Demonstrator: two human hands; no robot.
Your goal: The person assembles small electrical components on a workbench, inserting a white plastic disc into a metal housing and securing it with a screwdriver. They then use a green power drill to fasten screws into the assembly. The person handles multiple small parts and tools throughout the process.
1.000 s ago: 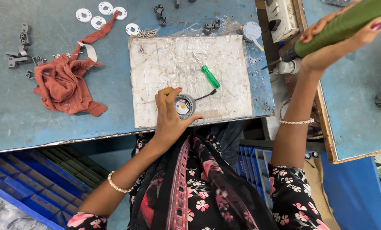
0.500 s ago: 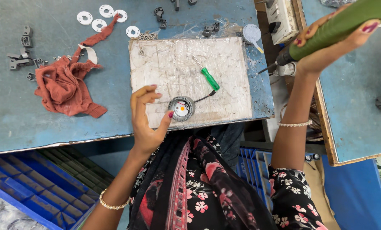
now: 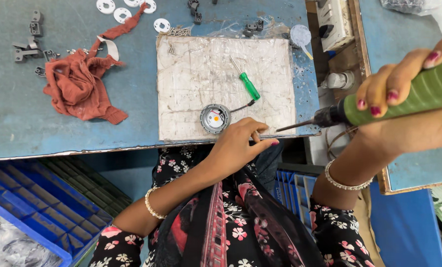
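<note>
From where I'm watching, the big worn whitish work pad (image 3: 201, 84) on the blue metal bench (image 3: 58, 123) has the small round grey metal housing with an orange-and-white centre (image 3: 215, 118) sitting near its front edge, thin black lead trailing off it. My guess is the fastening isn't done yet, since the tip isn't on it. The right hand (image 3: 403, 94) is wrapped tight around the green power screwdriver (image 3: 379, 101), bit hanging well right of the housing. The left hand (image 3: 238, 146) rests loosely curled just beside it, fingers (image 3: 258, 126) holding nothing. A small green-handled screwdriver (image 3: 246, 81) lies untouched.
</note>
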